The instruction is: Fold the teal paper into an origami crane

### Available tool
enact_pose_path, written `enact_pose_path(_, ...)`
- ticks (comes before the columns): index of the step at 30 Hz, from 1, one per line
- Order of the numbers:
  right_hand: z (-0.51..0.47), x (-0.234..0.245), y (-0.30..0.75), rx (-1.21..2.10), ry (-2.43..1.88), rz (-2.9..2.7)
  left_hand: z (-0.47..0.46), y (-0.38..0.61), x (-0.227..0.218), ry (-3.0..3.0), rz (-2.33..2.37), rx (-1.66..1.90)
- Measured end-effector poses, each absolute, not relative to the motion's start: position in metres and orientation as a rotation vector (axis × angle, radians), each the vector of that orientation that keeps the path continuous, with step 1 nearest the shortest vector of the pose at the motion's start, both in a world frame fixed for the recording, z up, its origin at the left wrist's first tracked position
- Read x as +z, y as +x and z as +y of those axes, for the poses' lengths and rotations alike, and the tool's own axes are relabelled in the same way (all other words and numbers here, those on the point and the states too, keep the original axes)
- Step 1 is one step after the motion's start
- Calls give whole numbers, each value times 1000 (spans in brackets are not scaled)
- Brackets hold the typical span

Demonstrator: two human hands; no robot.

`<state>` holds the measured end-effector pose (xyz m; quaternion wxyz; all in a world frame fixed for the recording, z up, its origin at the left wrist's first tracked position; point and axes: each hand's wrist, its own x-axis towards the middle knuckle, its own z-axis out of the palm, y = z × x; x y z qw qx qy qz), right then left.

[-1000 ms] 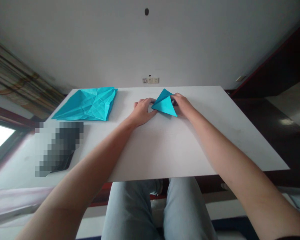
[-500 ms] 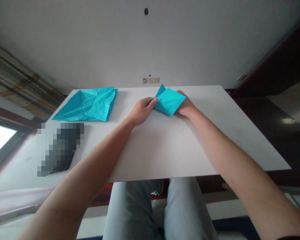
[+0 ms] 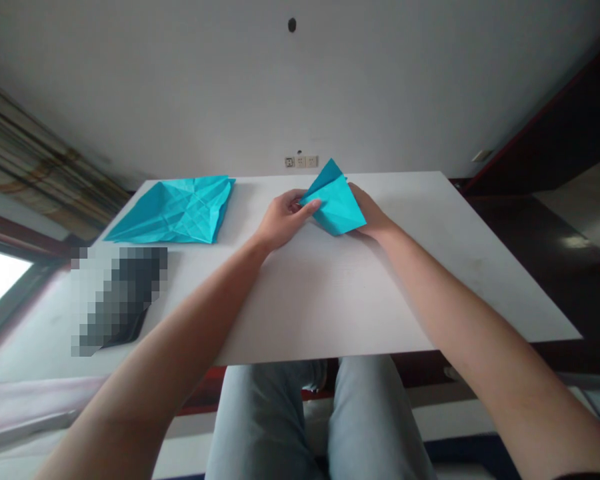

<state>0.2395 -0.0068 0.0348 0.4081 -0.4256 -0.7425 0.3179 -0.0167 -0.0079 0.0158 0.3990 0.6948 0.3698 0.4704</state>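
Observation:
A small folded turquoise paper piece (image 3: 336, 200) is held up just above the white table (image 3: 330, 293), near its far edge. My left hand (image 3: 283, 219) pinches its left corner between thumb and fingers. My right hand (image 3: 373, 215) grips it from behind on the right side, mostly hidden by the paper. The piece stands tilted with a point upward.
A larger creased turquoise sheet (image 3: 177, 209) lies flat at the table's far left. A dark, pixelated object (image 3: 117, 297) sits at the left front. Wall sockets (image 3: 301, 161) are behind the table. My knees show below the near edge.
The paper piece has been turned and raised between both hands: it went from a flat triangle to a tilted shape with its point up. Both hands stayed on it.

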Motion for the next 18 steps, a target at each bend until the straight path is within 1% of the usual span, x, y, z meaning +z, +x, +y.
enact_pose_path(5, -6, 34, 229, 1009, -1071, -1655, -6, -16, 19, 1714, 912, 1260)
enact_pose_path(9, -9, 32, 224, 1184, -982, -1564, -5, -16, 23, 1757, 1004, 1337)
enact_pose_path(11, -10, 33, 224, 1159, -935, -1612, -4, -17, 24, 1777, 1032, 1379)
enact_pose_path(14, -10, 37, 228, 1010, -915, -1668, -3, -18, 26, 1783, 1067, 1444)
enact_pose_path(18, -1, 39, 237, 813, -1062, -1567, -1, -20, 29, 1740, 1117, 1509)
